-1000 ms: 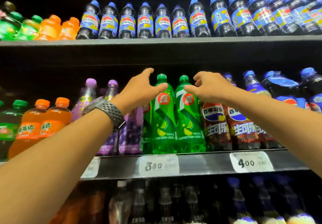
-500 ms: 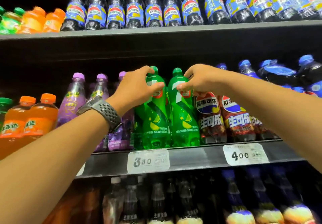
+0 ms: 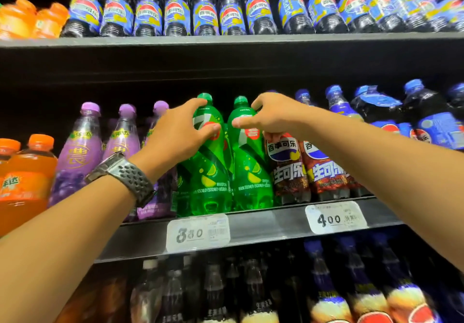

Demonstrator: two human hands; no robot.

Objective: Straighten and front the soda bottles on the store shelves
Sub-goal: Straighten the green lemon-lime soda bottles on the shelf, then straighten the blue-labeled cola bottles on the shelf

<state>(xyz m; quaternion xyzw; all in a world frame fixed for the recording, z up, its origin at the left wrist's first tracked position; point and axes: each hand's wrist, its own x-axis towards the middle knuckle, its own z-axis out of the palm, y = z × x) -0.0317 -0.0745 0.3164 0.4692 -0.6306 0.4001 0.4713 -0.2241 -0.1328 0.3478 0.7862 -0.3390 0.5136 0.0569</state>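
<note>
Left hand (image 3: 175, 134), right hand (image 3: 271, 119), now gripping bottles (image 3: 213, 184)

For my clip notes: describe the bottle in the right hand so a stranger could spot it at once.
On the middle shelf, above the 3.80 price tag, stand two green 7-Up bottles. It is the right one, its neck gripped by the right hand. Unlike the left one, it borders the brown-labelled Pepsi bottle.

Single head-worn wide-angle view, facing the middle shelf (image 3: 266, 225), close up
</note>
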